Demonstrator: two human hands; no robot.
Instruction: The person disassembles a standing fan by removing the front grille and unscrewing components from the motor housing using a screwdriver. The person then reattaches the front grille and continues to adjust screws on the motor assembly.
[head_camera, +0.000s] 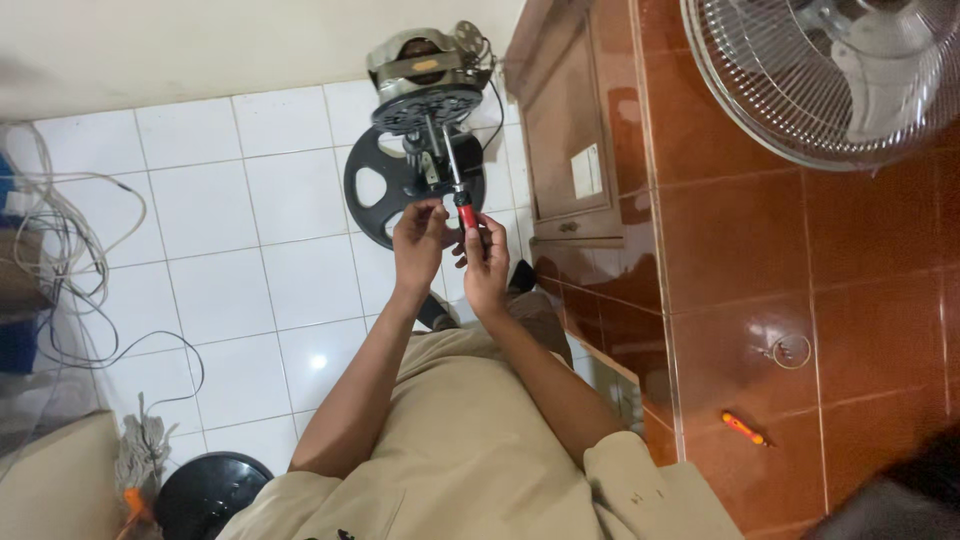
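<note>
Bright, even indoor light — mild softness throughout

Glare spots sit on the white floor tiles (318, 361) and the glossy red-brown tiles (775, 340); shadows are faint and soft. The fan (830, 70) and frame edges look slightly blurred and stretched — the dark lower right corner is out of focus.

Glossy white floor tiles (230, 290), glossy red-brown tiles (800, 330), a metal motor (425, 75), and a wire fan guard (800, 90).

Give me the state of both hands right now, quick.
Left hand: fingers curled near the screwdriver shaft; whether it grips cannot be told.
Right hand: closed on the screwdriver's red handle.
</note>
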